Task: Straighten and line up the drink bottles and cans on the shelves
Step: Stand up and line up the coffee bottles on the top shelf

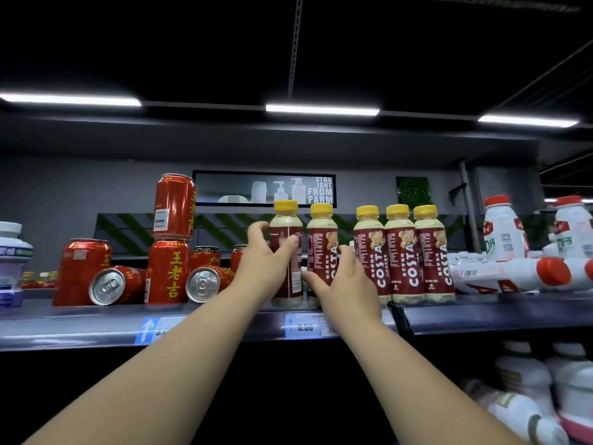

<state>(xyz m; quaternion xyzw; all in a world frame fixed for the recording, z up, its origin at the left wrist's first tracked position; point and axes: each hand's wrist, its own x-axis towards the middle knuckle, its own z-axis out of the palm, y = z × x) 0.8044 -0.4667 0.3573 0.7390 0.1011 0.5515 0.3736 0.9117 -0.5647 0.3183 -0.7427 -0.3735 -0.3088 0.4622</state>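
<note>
Several Costa coffee bottles with yellow caps stand on the upper shelf (481, 313). My left hand (264, 256) wraps the leftmost Costa bottle (286, 226), which stands upright with its label turned away. My right hand (341, 277) grips the lower part of the second Costa bottle (322, 239) beside it. Three more Costa bottles (401, 252) stand in a tidy row to the right, labels forward. Left of my hands are red herbal-tea cans (168, 271): some upright, one stacked on another (175, 205), two lying on their sides (112, 285).
White milk-drink bottles with red caps (503, 229) stand at the right, and some lie flat (513, 274) on the shelf. A white tub (12, 252) sits at the far left. Price tags (303, 326) line the shelf edge. More white bottles (545, 380) fill the lower shelf.
</note>
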